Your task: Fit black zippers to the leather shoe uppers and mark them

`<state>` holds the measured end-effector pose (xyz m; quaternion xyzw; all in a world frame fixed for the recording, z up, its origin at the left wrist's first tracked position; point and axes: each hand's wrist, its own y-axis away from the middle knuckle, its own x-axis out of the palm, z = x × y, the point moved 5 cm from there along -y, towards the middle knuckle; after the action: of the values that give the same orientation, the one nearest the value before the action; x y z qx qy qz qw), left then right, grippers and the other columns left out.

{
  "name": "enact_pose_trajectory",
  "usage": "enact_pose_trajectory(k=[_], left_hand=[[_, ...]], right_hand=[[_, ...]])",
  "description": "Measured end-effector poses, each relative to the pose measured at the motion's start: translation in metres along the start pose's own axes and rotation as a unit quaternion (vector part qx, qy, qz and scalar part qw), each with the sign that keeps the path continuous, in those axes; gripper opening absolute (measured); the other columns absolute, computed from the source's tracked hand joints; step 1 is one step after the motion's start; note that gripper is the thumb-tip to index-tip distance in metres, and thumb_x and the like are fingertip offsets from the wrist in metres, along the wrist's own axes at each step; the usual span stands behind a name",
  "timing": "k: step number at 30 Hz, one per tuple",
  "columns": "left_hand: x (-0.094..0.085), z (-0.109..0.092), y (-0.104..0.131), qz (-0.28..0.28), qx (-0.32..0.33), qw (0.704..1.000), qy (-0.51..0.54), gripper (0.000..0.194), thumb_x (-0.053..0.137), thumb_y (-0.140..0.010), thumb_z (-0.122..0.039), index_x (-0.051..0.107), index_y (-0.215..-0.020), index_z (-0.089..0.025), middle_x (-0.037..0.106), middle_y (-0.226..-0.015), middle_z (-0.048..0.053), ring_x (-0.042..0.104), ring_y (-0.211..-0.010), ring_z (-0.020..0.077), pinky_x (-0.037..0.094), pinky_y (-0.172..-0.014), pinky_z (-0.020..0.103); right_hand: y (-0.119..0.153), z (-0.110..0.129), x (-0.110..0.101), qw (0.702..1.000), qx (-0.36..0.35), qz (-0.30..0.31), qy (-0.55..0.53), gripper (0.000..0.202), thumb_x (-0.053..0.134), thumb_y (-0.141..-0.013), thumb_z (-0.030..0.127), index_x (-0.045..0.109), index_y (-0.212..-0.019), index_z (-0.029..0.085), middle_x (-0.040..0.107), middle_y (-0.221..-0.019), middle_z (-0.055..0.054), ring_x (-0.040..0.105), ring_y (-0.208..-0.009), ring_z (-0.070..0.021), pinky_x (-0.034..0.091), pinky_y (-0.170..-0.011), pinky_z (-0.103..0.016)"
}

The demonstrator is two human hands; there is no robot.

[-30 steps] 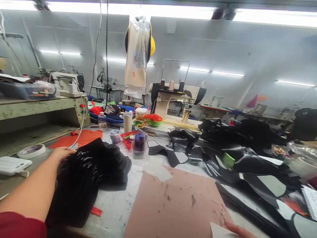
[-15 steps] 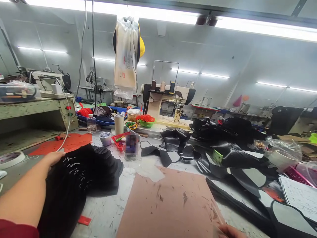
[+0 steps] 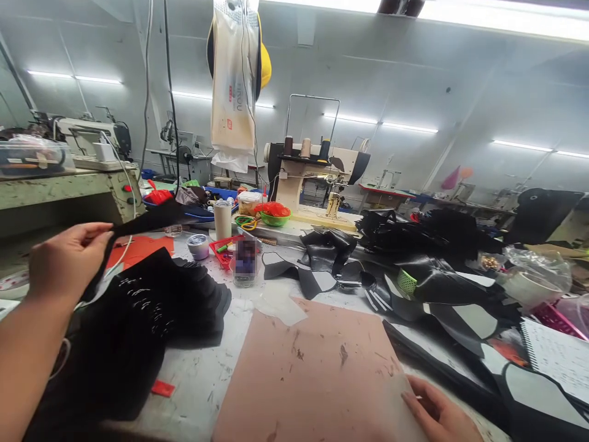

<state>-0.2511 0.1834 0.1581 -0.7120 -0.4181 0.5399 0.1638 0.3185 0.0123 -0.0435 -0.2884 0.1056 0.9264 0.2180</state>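
Note:
My left hand pinches the end of a thin black cut piece, raised above a thick fanned stack of black pieces on the table's left. The raised piece stretches away to the right from my fingertips, and part of it hangs behind my wrist. At the lower right, my right hand has curled fingers on a pale translucent sheet. That sheet lies over the right edge of a stained pink board; its lower part is cut off by the frame.
Black and grey cut pieces spread over the right side, beside a spiral notebook. Behind the board are a clear piece of film, a red basket, a tumbler and a jar. A sewing machine stands at the back.
My left hand has risen off the stack, lifting one black piece. My right hand has come further into view with the translucent sheet. The view has tilted slightly downward.

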Motion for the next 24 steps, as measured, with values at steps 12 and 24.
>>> enact_pose_trajectory(k=[12, 24], left_hand=[[0.029, -0.146, 0.308, 0.386, 0.575, 0.676, 0.251, 0.022, 0.042, -0.080, -0.009, 0.059, -0.071, -0.020, 0.062, -0.061, 0.000, 0.057, -0.053, 0.0125, 0.040, -0.048, 0.019], [0.095, -0.216, 0.333, 0.778, 0.042, 0.544, 0.312, 0.021, 0.055, -0.068, -0.034, 0.039, -0.074, -0.021, 0.055, -0.065, -0.003, 0.056, -0.062, 0.0155, 0.043, -0.050, 0.025]], right_hand=[[0.014, 0.018, 0.011, 0.985, 0.026, -0.014, -0.172, 0.047, 0.068, -0.054, 0.054, 0.069, -0.083, 0.017, 0.070, -0.088, -0.011, 0.063, -0.075, -0.0238, 0.051, -0.062, -0.031], [0.021, 0.012, 0.083, 0.864, 0.098, 0.088, -0.486, 0.039, 0.078, -0.052, 0.036, 0.058, -0.081, 0.019, 0.063, -0.077, -0.001, 0.059, -0.063, -0.0141, 0.048, -0.058, -0.026]])
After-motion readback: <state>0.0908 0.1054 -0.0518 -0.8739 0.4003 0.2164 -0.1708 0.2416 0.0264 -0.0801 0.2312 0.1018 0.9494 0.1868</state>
